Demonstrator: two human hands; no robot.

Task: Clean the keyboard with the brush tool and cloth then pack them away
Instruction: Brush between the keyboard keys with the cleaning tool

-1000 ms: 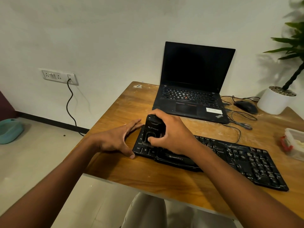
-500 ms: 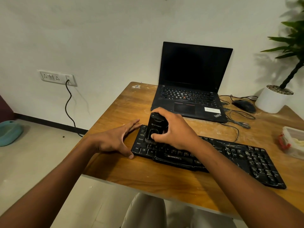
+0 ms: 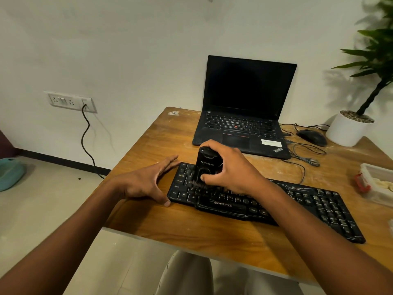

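The right hand (image 3: 228,171) grips the brush tool (image 3: 205,167) — fingers curled over its top and far side, thumb on the front face. The tool stands upright with its bristles down on the left-hand keys of the keyboard (image 3: 297,201). Over the last second the tool has barely shifted, a short stroke within the same patch of keys, so by my reading the brushing pass is only at the left end and most of the board is not yet swept.

The left hand (image 3: 146,182) lies flat and relaxed on the table (image 3: 148,145), fingers straight, holding nothing. It sits against the keyboard's left edge, thumb tip near the front corner, same place as a second ago — likely bracing the board so it does not slide.

No cloth is plainly visible. Behind the keyboard are an open laptop (image 3: 244,116) with a dark screen, a mouse (image 3: 311,137) with loose cables, and a potted plant (image 3: 348,130). A small plastic box (image 3: 376,184) is at the right edge, contents unclear. Cloth wipe and packing away remain.
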